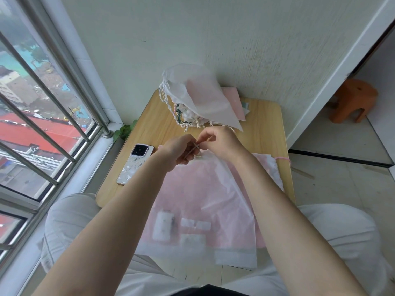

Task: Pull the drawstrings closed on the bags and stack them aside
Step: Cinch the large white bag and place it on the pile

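Over the middle of the small wooden table (267, 124) both hands meet at the mouth of a translucent white bag (198, 201): left hand (179, 151) curled, pinching the pale drawstring (195, 148), right hand (220, 142) pinching the same cord just beside it, fingertips nearly touching. Bag lies flat toward me, bottom edge hanging off the near table edge over my lap, pink sheet and white labels showing through. Pile of other white drawstring bags (198, 97) sits at the far side against the wall, cords dangling. Phone (135, 164) face down left of my hands, near the window (42, 116). Orange stool (352, 101) on the floor far right.
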A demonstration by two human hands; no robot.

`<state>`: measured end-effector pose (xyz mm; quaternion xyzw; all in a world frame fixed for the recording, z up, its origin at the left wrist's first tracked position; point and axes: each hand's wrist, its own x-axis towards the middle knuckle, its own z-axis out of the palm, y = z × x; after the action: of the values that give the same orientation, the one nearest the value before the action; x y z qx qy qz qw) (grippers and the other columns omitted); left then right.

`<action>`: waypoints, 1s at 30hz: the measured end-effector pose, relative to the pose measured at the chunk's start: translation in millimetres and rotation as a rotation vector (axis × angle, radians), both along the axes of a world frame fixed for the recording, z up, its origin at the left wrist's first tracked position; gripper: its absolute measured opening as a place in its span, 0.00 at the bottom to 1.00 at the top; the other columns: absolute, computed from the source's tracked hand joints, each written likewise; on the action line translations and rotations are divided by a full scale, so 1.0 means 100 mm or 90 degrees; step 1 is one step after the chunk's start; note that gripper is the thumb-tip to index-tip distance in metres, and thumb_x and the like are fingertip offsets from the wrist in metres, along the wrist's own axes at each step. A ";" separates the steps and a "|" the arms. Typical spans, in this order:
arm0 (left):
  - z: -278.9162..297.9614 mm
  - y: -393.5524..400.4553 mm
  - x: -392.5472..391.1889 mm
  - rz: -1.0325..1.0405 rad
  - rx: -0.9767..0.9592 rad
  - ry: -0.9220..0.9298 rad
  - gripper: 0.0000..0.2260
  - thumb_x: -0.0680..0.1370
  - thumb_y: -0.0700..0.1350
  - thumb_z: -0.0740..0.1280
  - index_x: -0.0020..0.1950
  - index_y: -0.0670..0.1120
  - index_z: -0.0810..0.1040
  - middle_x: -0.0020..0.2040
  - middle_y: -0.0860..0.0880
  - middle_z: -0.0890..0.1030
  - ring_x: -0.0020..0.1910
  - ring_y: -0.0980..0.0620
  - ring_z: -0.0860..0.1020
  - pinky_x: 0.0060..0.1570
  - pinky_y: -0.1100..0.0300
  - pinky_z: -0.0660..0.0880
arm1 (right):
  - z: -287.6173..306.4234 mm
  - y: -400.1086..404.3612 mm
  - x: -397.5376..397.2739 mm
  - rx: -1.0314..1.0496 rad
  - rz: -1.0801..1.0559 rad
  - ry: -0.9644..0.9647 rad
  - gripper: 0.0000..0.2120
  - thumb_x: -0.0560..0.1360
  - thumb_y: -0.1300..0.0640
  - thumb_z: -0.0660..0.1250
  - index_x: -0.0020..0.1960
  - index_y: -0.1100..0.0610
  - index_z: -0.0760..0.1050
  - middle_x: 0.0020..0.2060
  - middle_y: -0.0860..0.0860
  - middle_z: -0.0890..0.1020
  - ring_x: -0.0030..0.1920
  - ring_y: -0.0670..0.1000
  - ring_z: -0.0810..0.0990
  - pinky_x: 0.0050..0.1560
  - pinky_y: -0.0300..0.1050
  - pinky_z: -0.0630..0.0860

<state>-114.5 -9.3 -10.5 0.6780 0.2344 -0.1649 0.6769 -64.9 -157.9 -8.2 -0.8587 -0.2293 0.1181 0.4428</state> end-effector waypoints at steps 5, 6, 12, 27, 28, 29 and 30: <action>-0.01 0.06 -0.02 -0.007 0.024 -0.061 0.11 0.81 0.43 0.61 0.45 0.42 0.81 0.35 0.48 0.78 0.28 0.53 0.69 0.30 0.62 0.63 | -0.04 -0.09 0.06 -0.015 0.023 0.016 0.05 0.76 0.62 0.68 0.43 0.53 0.75 0.42 0.48 0.77 0.41 0.48 0.75 0.47 0.42 0.72; -0.02 0.07 -0.03 -0.002 0.038 -0.083 0.10 0.81 0.43 0.62 0.46 0.43 0.81 0.35 0.49 0.79 0.28 0.53 0.69 0.30 0.63 0.64 | -0.04 -0.11 0.07 -0.019 0.021 0.020 0.06 0.76 0.62 0.67 0.43 0.52 0.74 0.42 0.48 0.77 0.43 0.49 0.75 0.48 0.43 0.72; -0.04 0.07 -0.02 -0.028 0.195 -0.203 0.03 0.80 0.40 0.65 0.46 0.43 0.76 0.36 0.49 0.83 0.26 0.54 0.70 0.27 0.66 0.65 | 0.04 -0.11 0.02 0.057 -0.007 0.124 0.06 0.73 0.59 0.69 0.46 0.52 0.73 0.46 0.49 0.83 0.49 0.48 0.80 0.51 0.44 0.73; 0.07 0.07 -0.10 0.006 0.195 -0.134 0.08 0.72 0.45 0.75 0.46 0.40 0.84 0.38 0.50 0.85 0.33 0.58 0.79 0.28 0.67 0.65 | 0.00 -0.01 -0.05 -0.024 -0.041 -0.051 0.08 0.71 0.57 0.74 0.41 0.53 0.74 0.32 0.49 0.83 0.34 0.45 0.81 0.37 0.39 0.74; 0.06 0.07 -0.09 -0.009 0.215 -0.123 0.07 0.72 0.45 0.75 0.45 0.42 0.85 0.37 0.51 0.84 0.33 0.58 0.78 0.28 0.67 0.65 | -0.01 -0.01 -0.05 -0.023 -0.042 -0.059 0.07 0.70 0.58 0.74 0.41 0.54 0.75 0.32 0.49 0.83 0.35 0.46 0.81 0.38 0.40 0.75; 0.05 0.06 -0.08 -0.018 0.236 -0.115 0.07 0.70 0.46 0.76 0.44 0.44 0.85 0.34 0.53 0.83 0.32 0.59 0.76 0.29 0.67 0.65 | -0.02 0.00 -0.05 -0.024 -0.044 -0.067 0.07 0.70 0.58 0.74 0.41 0.54 0.76 0.32 0.50 0.83 0.36 0.47 0.82 0.39 0.42 0.75; 0.04 0.05 -0.07 -0.022 0.260 -0.110 0.06 0.69 0.47 0.77 0.42 0.46 0.85 0.33 0.53 0.81 0.32 0.58 0.75 0.32 0.65 0.66 | -0.04 0.00 -0.05 -0.023 -0.046 -0.072 0.07 0.70 0.59 0.74 0.41 0.53 0.76 0.32 0.50 0.83 0.36 0.48 0.82 0.40 0.43 0.76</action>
<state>-121.5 -4.0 -6.3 0.8165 0.1921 -0.0672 0.5403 -70.1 -157.7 -11.8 -0.8796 -0.2209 0.0576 0.4173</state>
